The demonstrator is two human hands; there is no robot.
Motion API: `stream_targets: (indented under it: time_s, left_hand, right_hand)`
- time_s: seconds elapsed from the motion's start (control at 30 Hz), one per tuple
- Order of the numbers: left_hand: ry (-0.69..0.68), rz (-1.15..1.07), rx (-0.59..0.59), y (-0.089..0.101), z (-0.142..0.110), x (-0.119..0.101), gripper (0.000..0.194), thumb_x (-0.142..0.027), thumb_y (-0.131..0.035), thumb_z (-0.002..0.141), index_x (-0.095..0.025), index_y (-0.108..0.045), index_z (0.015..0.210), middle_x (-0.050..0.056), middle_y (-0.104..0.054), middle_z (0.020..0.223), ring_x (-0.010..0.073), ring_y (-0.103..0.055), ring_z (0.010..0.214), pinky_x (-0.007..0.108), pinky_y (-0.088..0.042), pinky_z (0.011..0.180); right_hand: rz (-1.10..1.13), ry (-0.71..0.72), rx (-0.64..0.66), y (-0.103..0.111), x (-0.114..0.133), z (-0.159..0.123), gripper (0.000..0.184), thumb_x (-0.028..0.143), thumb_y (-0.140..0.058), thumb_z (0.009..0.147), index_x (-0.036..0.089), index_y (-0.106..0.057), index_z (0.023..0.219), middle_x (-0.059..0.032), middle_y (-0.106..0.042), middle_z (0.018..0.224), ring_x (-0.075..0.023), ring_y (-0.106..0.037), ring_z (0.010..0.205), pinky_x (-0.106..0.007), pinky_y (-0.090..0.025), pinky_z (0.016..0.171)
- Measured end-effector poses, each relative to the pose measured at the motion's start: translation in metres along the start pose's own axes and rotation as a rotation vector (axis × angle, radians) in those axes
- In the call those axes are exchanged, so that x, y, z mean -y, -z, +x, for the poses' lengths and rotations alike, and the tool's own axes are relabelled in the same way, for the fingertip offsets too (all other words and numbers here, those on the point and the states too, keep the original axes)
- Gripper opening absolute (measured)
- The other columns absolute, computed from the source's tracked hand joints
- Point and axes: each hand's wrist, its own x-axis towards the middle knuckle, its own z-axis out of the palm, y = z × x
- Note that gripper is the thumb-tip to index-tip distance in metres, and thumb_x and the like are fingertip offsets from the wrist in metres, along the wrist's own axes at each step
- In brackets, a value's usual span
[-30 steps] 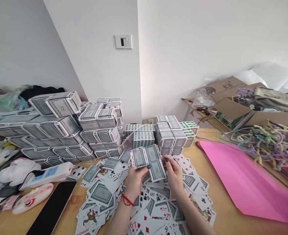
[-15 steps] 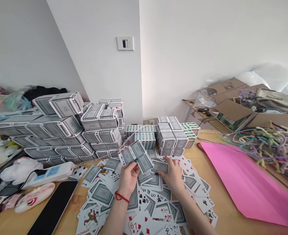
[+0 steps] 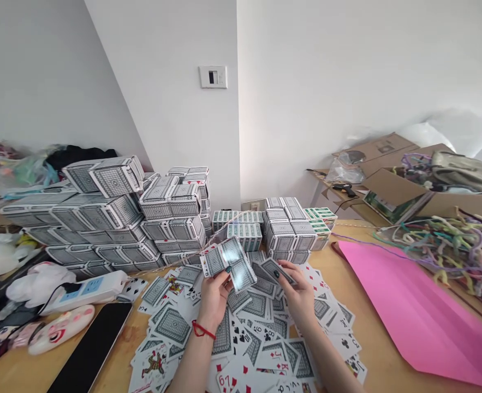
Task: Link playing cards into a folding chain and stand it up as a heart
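Note:
My left hand (image 3: 215,295) grips a few joined playing cards (image 3: 233,263), their grey patterned backs up, thumb on top. In my right hand (image 3: 297,289) a single-looking playing card (image 3: 277,268) is pinched between thumb and fingers, back side up and tilted; whether more cards lie under it I cannot tell. The two hands are apart, with the held cards close to each other. Beneath them spreads a loose pile of playing cards (image 3: 171,325), some face up, such as a joker (image 3: 154,364), others face down.
Blocks built of folded cards (image 3: 101,210) stand stacked at the back left, with another card block (image 3: 292,229) behind the hands. A black phone (image 3: 91,346) and a white power strip (image 3: 89,292) lie left. Pink paper (image 3: 412,311) and tangled fuzzy stems (image 3: 441,245) are right.
My right hand has lifted a card off the pile and tilted it, moving slightly right. The cards in my left hand have turned a little and catch more light.

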Motion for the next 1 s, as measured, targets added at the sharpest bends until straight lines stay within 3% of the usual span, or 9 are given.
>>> stream_targets:
  time_s: [0.13,0.3,0.47,0.53,0.67,0.8,0.9,1.0]
  left_hand:
    - [-0.007,0.002,-0.014,-0.001,0.000,0.000,0.027,-0.009,-0.071,0.054,-0.016,-0.065,0.080,-0.001,-0.067,0.071,0.0123,-0.060,0.061,0.022,-0.047,0.054]
    - [-0.013,0.017,-0.010,-0.002,-0.001,0.000,0.029,-0.009,-0.071,0.055,-0.017,-0.065,0.082,-0.001,-0.067,0.069,0.0130,-0.061,0.061,0.024,-0.048,0.058]
    - [-0.013,0.029,-0.012,0.001,0.002,0.001,0.030,-0.009,-0.070,0.054,-0.017,-0.065,0.082,-0.001,-0.067,0.067,0.0133,-0.062,0.061,0.024,-0.048,0.058]
    - [-0.018,0.022,-0.015,0.002,0.003,0.002,0.031,-0.008,-0.070,0.054,-0.018,-0.065,0.084,-0.002,-0.067,0.067,0.0128,-0.061,0.060,0.024,-0.048,0.058]
    - [-0.026,0.015,-0.011,0.002,0.004,0.002,0.032,-0.007,-0.070,0.054,-0.017,-0.064,0.084,-0.002,-0.067,0.066,0.0122,-0.061,0.059,0.024,-0.048,0.059]
    - [-0.019,0.030,-0.022,0.002,0.003,0.000,0.026,-0.009,-0.070,0.055,-0.016,-0.065,0.079,0.000,-0.067,0.067,0.0137,-0.062,0.061,0.025,-0.049,0.059]
    - [-0.027,0.021,-0.029,0.004,0.003,-0.001,0.026,-0.009,-0.070,0.056,-0.017,-0.064,0.080,0.000,-0.068,0.074,0.0133,-0.062,0.062,0.026,-0.049,0.060]
    - [-0.046,0.011,-0.028,0.006,0.005,0.000,0.031,-0.007,-0.069,0.055,-0.019,-0.064,0.083,0.000,-0.069,0.079,0.0133,-0.063,0.065,0.025,-0.050,0.061]
  right_hand:
    - [0.090,-0.046,0.045,0.002,0.004,0.002,0.020,0.030,-0.056,0.073,0.025,-0.070,0.087,-0.0071,-0.059,0.112,-0.0253,-0.048,0.108,-0.044,-0.035,0.093]
    - [0.142,-0.045,0.158,0.001,0.006,0.000,0.016,0.027,-0.056,0.072,0.025,-0.071,0.076,-0.0064,-0.057,0.115,-0.0250,-0.049,0.109,-0.042,-0.035,0.093]
    - [-0.149,0.146,0.020,0.000,0.007,-0.001,0.012,0.030,-0.058,0.070,0.027,-0.070,0.071,-0.0046,-0.058,0.111,-0.0274,-0.044,0.109,-0.047,-0.030,0.093]
    - [-0.203,0.194,-0.009,0.001,0.007,-0.003,0.014,0.033,-0.059,0.071,0.026,-0.070,0.071,-0.0056,-0.059,0.102,-0.0269,-0.048,0.102,-0.045,-0.034,0.089]
    - [-0.068,0.009,-0.027,0.001,0.005,-0.008,0.027,0.044,-0.052,0.077,0.021,-0.066,0.074,-0.0032,-0.059,0.069,-0.0193,-0.054,0.066,-0.032,-0.042,0.063]
    - [0.127,-0.282,0.037,-0.003,0.006,-0.010,0.043,0.058,-0.045,0.077,0.021,-0.062,0.089,0.0031,-0.052,0.050,-0.0127,-0.042,0.036,-0.027,-0.034,0.039]
    - [0.259,-0.352,0.112,-0.006,0.009,-0.007,0.051,0.062,-0.044,0.075,0.021,-0.061,0.099,0.0012,-0.058,0.050,-0.0167,-0.049,0.039,-0.028,-0.036,0.037]
    - [0.363,-0.340,0.100,-0.007,0.009,-0.004,0.048,0.062,-0.045,0.074,0.022,-0.063,0.095,-0.0055,-0.068,0.077,-0.0224,-0.061,0.064,-0.031,-0.045,0.048]
